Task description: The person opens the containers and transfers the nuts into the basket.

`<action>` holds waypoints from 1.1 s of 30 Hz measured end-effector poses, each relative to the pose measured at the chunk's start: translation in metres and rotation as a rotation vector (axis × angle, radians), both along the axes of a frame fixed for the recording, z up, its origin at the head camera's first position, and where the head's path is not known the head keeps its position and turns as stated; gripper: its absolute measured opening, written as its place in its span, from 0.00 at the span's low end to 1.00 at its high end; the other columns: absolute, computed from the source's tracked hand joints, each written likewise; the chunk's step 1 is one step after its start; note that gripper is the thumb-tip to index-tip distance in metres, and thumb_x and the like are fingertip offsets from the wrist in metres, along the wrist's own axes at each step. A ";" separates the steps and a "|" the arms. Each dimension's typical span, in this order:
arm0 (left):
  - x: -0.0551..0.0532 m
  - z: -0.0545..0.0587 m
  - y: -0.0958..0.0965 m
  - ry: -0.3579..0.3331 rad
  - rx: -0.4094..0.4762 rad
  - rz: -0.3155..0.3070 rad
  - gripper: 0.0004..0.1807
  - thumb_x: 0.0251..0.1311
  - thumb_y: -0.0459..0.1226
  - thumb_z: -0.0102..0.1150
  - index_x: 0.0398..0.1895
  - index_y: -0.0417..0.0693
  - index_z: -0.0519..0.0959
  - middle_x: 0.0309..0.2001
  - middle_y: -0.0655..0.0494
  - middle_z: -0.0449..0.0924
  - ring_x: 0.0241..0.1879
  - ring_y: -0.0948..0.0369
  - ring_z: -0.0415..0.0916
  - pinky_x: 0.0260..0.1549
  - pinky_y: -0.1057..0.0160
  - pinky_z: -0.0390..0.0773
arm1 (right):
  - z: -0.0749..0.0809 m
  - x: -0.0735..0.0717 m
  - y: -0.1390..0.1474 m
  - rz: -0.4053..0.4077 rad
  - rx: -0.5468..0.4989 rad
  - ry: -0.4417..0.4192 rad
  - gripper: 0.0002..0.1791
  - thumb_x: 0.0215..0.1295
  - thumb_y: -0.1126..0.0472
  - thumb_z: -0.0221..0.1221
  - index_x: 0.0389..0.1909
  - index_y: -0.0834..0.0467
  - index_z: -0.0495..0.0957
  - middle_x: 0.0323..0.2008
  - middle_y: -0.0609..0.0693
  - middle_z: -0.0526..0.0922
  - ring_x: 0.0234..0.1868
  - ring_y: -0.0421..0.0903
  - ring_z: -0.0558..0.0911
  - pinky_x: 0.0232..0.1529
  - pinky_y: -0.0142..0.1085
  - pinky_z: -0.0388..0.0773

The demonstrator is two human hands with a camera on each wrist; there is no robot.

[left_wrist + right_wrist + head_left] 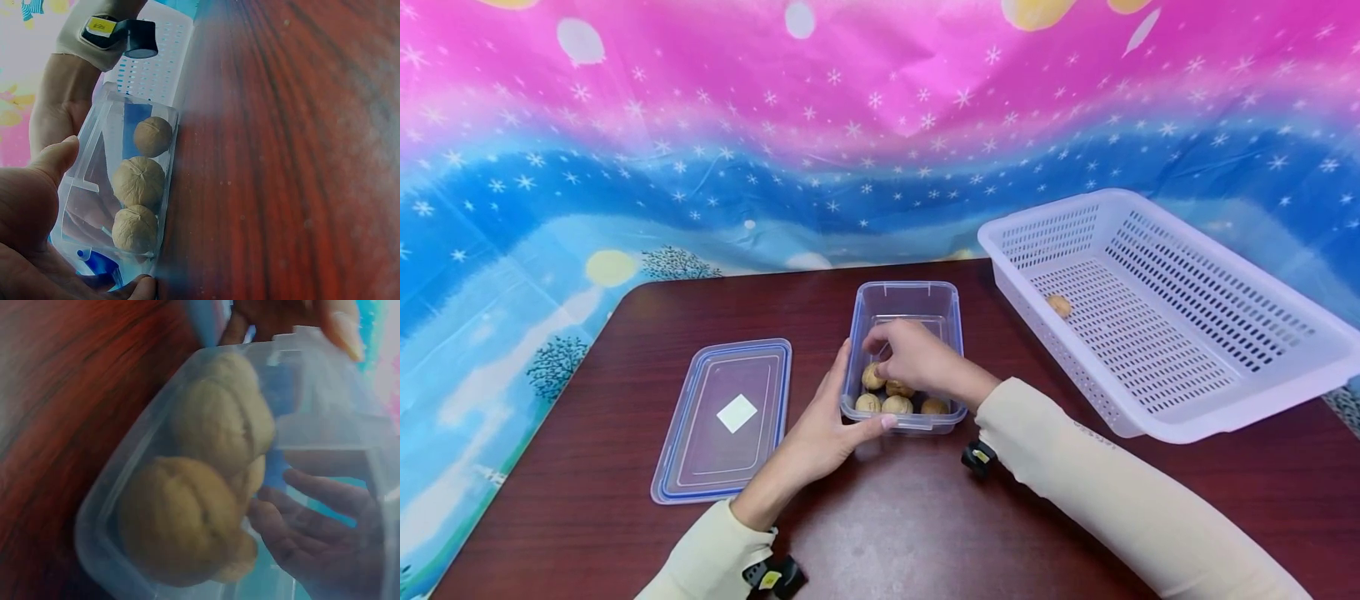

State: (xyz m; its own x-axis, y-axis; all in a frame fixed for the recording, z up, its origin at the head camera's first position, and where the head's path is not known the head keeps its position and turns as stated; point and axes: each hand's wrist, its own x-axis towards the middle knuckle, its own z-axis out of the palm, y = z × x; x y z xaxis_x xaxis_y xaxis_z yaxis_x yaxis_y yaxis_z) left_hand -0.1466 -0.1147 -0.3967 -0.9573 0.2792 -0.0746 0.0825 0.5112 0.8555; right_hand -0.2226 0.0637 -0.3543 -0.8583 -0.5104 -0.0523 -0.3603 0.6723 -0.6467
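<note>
A clear plastic container (907, 286) with a bluish rim stands mid-table, several walnuts (897, 405) gathered at its near end. My left hand (816, 429) grips the near left corner, thumb on the front rim and fingers along the left side. Inside the container is my right hand (916, 360), its fingers loosely bent, reaching down over the walnuts. Through the clear wall, the right wrist view shows the right fingertips (261, 512) beside a walnut (178, 519), not closed round any. From the left wrist view, three walnuts (139, 181) line the near wall.
Left of the container lies its clear lid (703, 454) with blue edging and a white square label (737, 413). A large white perforated basket (1225, 427) sits at the right with one walnut (1059, 306) in it. Behind the table hangs a patterned cloth (880, 167).
</note>
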 end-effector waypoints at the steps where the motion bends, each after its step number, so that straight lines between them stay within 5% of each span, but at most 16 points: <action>1: 0.000 0.000 0.000 -0.001 0.002 -0.001 0.63 0.62 0.52 0.73 0.87 0.61 0.35 0.86 0.47 0.41 0.84 0.47 0.45 0.78 0.38 0.53 | -0.001 0.000 -0.001 0.008 0.010 0.012 0.17 0.60 0.72 0.65 0.51 0.63 0.86 0.48 0.58 0.89 0.48 0.50 0.87 0.53 0.41 0.83; 16: -0.001 -0.001 0.000 -0.006 0.012 -0.005 0.64 0.63 0.51 0.73 0.87 0.62 0.34 0.86 0.47 0.41 0.83 0.49 0.45 0.79 0.41 0.53 | -0.011 -0.002 -0.009 0.088 0.110 0.085 0.08 0.62 0.69 0.67 0.41 0.58 0.87 0.32 0.48 0.85 0.34 0.44 0.77 0.42 0.35 0.76; 33: -0.001 -0.001 0.000 -0.013 0.014 -0.002 0.63 0.63 0.52 0.73 0.87 0.61 0.35 0.86 0.46 0.42 0.83 0.48 0.46 0.78 0.39 0.54 | -0.011 -0.001 -0.007 0.100 0.105 0.102 0.08 0.61 0.70 0.67 0.39 0.57 0.87 0.32 0.48 0.86 0.35 0.44 0.77 0.43 0.36 0.76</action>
State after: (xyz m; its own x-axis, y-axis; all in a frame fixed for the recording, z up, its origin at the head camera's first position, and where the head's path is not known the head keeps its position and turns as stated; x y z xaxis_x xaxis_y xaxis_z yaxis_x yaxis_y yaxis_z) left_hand -0.1475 -0.1151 -0.3981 -0.9557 0.2824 -0.0827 0.0728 0.4991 0.8635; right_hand -0.2235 0.0564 -0.3650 -0.8069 -0.5902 -0.0250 -0.4892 0.6913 -0.5317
